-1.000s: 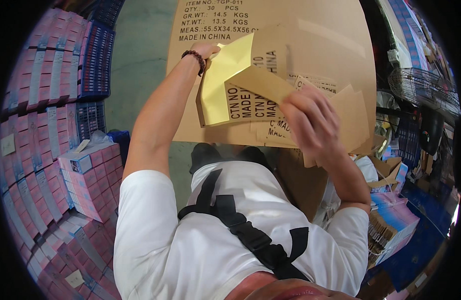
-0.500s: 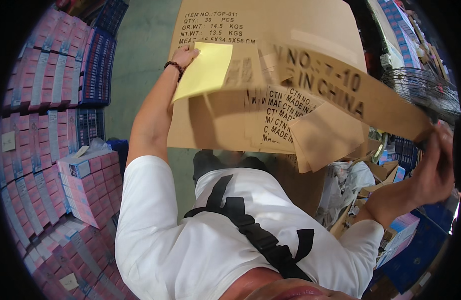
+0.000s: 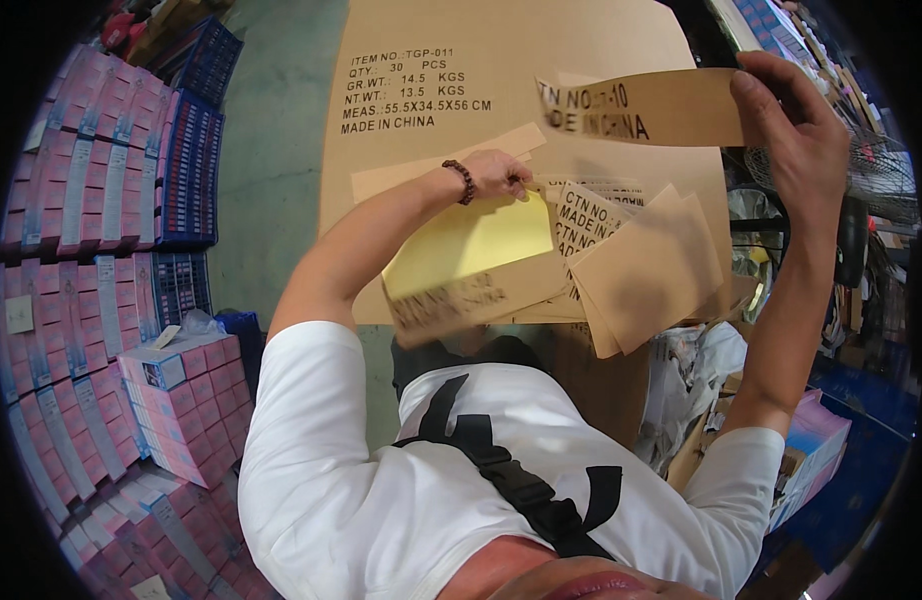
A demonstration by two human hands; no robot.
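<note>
Left hand (image 3: 503, 176): fingers curled in almost to the thumb; pinches the upper right corner of a yellow sheet (image 3: 481, 235), likely to control it from that edge.

Right hand (image 3: 799, 120): thumb and fingertips closed together; holds a printed strip (image 3: 681, 105) by its blank end, above and apart from the pile, presumably to leave the lettering uncovered.

Below yellow sheet: a second strip (image 3: 511, 285), lettered, blurred at left; cannot tell whether loose or joined to the sheet.

Right of yellow sheet: lettered strips (image 3: 586, 225), overlapping unevenly on large cardboard (image 3: 521, 50), seemingly placed for easy reach; blank brown sheets (image 3: 651, 270), laid partly across them and past the near edge.

Beyond left forearm: brown strips (image 3: 376, 180), flat on the large cardboard.

Far left: pink boxes (image 3: 81, 180), stacked in columns, probably to save floor space; beside them, blue crates (image 3: 191, 150)
</note>
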